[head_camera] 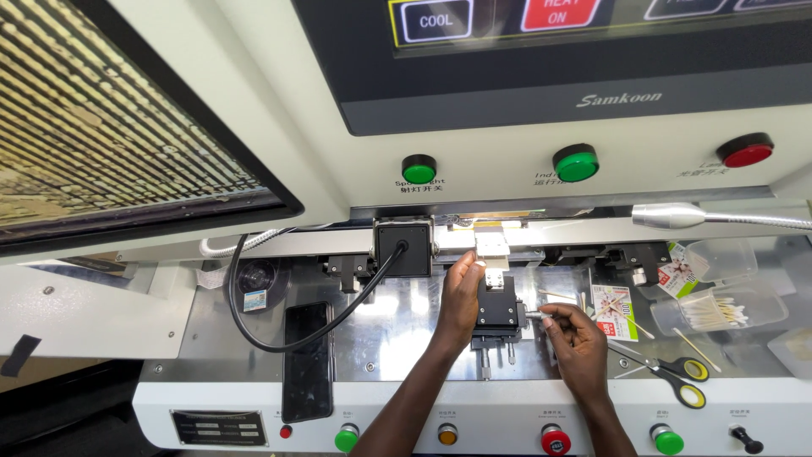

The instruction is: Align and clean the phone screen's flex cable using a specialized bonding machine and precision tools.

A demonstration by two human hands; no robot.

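Observation:
My left hand (pixel 459 298) reaches up to a small black positioning stage (pixel 497 311) on the metal work plate (pixel 397 326), its fingertips pinching at the white block (pixel 492 250) above the stage. My right hand (pixel 577 343) sits to the stage's right, thumb and finger closed on the thin silver adjusting knob (pixel 534 315) that sticks out of its side. A black camera box (pixel 403 249) with a looping black cable (pixel 296 338) hangs just left of my left hand.
A dark phone (pixel 306 360) lies at the left of the plate. Scissors with yellow-black handles (pixel 672 377), cotton swabs in a clear tub (pixel 719 309), small packets (pixel 616 306) and a gooseneck lamp (pixel 677 216) crowd the right. Round coloured buttons line the front edge and upper panel.

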